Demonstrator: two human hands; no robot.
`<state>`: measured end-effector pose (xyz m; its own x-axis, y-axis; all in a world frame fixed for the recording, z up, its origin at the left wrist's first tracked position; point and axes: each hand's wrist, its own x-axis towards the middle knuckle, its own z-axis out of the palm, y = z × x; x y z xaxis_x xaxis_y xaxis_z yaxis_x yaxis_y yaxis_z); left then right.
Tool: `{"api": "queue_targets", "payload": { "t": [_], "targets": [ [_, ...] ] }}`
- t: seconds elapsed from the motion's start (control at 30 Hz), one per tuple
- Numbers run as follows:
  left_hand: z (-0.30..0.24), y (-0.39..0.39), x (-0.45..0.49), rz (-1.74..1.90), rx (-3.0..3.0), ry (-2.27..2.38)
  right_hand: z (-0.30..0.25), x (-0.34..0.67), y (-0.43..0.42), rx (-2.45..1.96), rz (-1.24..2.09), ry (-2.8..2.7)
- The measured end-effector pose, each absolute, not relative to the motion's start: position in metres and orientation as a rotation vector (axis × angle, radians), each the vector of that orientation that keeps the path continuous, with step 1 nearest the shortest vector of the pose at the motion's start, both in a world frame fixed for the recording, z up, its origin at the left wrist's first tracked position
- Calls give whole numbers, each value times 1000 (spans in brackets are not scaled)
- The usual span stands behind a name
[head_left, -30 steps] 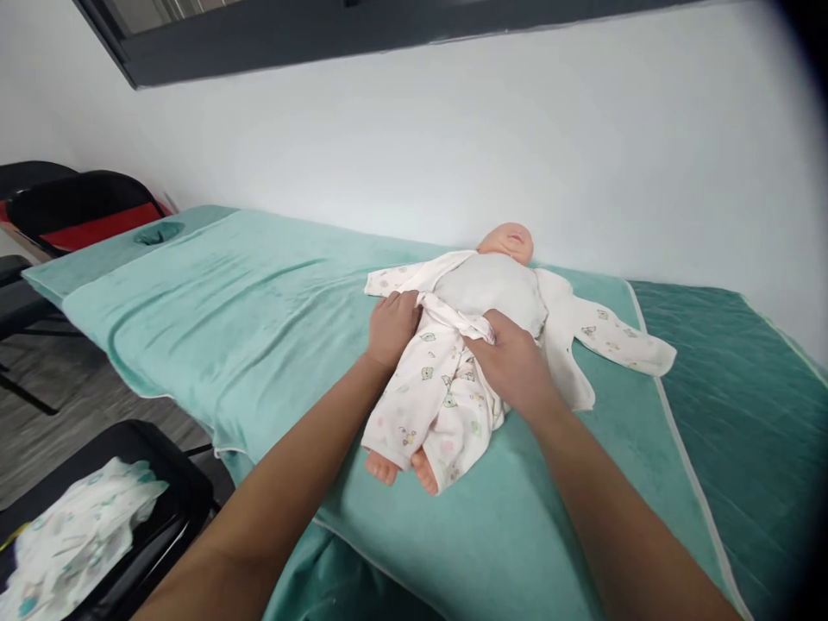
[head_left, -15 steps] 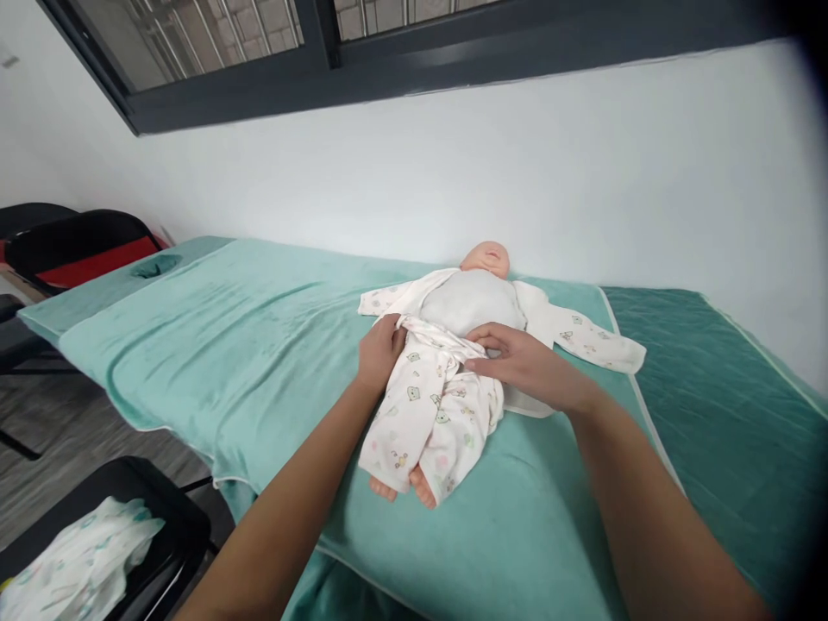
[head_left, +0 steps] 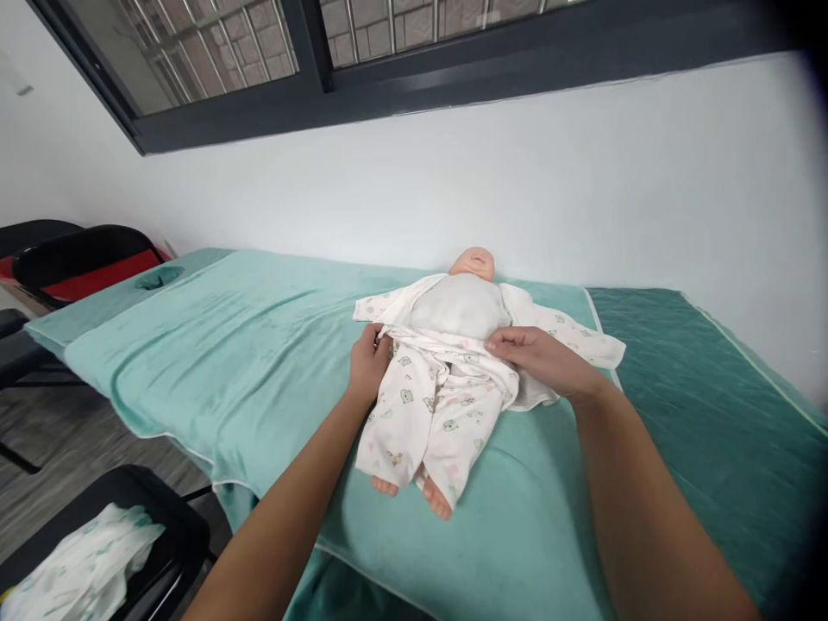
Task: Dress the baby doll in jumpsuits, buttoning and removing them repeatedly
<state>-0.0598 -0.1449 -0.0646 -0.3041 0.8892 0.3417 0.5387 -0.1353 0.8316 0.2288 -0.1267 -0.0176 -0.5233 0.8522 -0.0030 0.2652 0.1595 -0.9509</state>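
A baby doll (head_left: 474,262) lies on its back, head toward the wall and bare feet toward me. Its white printed pants (head_left: 414,405) cover the legs, with the waistband stretched across the lower belly. My left hand (head_left: 370,360) is closed on the waistband at the doll's left-side edge in view. My right hand (head_left: 536,355) pinches the other end of the waistband between thumb and fingers. A white printed top (head_left: 569,332) lies spread open under the doll, sleeves out to both sides, around the pale grey torso (head_left: 458,306).
The doll lies on a padded bed with a light green cover (head_left: 259,345); a darker green part (head_left: 653,362) is at right. A black chair (head_left: 174,517) at lower left holds a crumpled white printed cloth (head_left: 97,556). More chairs (head_left: 97,259) stand at far left, below a barred window.
My right hand has drawn its side of the waistband outward and up, so the band is now pulled wide and straighter. The doll's legs have spread slightly apart.
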Motion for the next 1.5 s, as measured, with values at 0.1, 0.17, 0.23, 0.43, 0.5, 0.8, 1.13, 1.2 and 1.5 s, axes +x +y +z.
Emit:
{"api": "queue_targets", "payload": {
  "t": [0.1, 0.17, 0.23, 0.43, 0.5, 0.8, 1.13, 1.2, 1.5],
  "targets": [
    [-64, -148, -60, 1385, 1538, 1556, -22, 221, -124, -1055, 1223, -1656],
    [-64, -149, -61, 1411, 1442, 1369, -24, 214, -123, -1075, 1117, -1602],
    [-63, -147, -62, 1480, 1296, 1238, -26, 207, -122, -1113, 985, -1630],
    [-34, -132, -42, 1466, 1384, 1368, -27, 196, -125, -1135, 701, -1669],
    [-18, -127, -31, 1263, 1705, 1380, -28, 195, -125, -1128, 664, -1641],
    [23, -112, -22, 884, 2027, 1386, -24, 195, -124, -1136, 880, -1497],
    [-6, -47, -39, 1128, 1482, 1346, -36, 225, -112, -1301, 1113, -1469],
    [-18, -42, -42, 1114, 1434, 1342, -41, 224, -107, -1295, 1107, -1352],
    [-57, -47, -57, 1061, 1562, 1526, -46, 213, -96, -1508, 803, -1551]
  ]
}}
